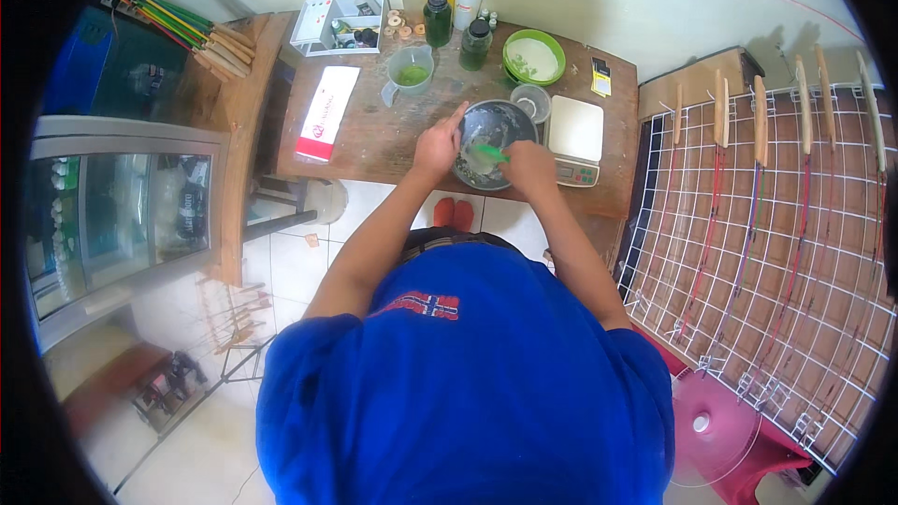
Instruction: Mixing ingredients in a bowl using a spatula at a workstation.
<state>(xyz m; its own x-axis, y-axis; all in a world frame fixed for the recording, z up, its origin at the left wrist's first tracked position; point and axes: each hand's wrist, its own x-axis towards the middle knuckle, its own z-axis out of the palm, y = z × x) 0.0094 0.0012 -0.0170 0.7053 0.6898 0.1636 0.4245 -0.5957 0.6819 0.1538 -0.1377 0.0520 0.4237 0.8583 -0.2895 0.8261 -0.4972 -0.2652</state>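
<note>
A dark grey mixing bowl [500, 120] stands at the front edge of the wooden table, with a pale, lumpy mixture clinging to its inside. My left hand [440, 145] grips the bowl's left rim, one finger pointing up along the side. In my right hand [529, 169] is a green spatula [489, 151], its blade down in the mixture. Right of the bowl sits a kitchen scale [576, 131] with a bare white platform. Just behind the bowl is a small clear cup [531, 103].
A green bowl [534, 57] of pale powder, a measuring jug [409, 75], jars [437, 21] and a grey organizer box [340, 24] stand farther back. A red-and-white packet [327, 114] lies at left. Beside the table rises a white wire rack [762, 224] with wooden-handled rods.
</note>
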